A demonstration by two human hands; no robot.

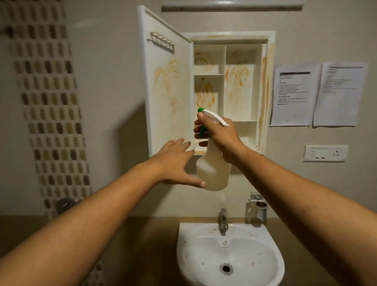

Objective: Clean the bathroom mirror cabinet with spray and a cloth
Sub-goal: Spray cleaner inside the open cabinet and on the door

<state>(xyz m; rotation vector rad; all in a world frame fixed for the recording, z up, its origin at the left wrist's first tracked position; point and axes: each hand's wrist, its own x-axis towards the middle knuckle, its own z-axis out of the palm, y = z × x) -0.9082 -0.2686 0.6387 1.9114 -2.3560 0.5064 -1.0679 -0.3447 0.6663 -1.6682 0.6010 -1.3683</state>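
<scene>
Right hand (223, 137) fingers curl round the narrow neck, likely the surest hold, of a translucent white plastic spray bottle (212, 170), seemingly light, stiff and smooth; left hand (175, 162), fingers straight, touches its base, with the orange-stained white cabinet (234, 82) open beyond the fingers.

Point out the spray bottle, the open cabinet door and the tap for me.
spray bottle (212, 173): head view, on its pale lower body.
cabinet door (169, 88): head view, on its stained inner face.
tap (223, 222): head view, on its metal body.
</scene>
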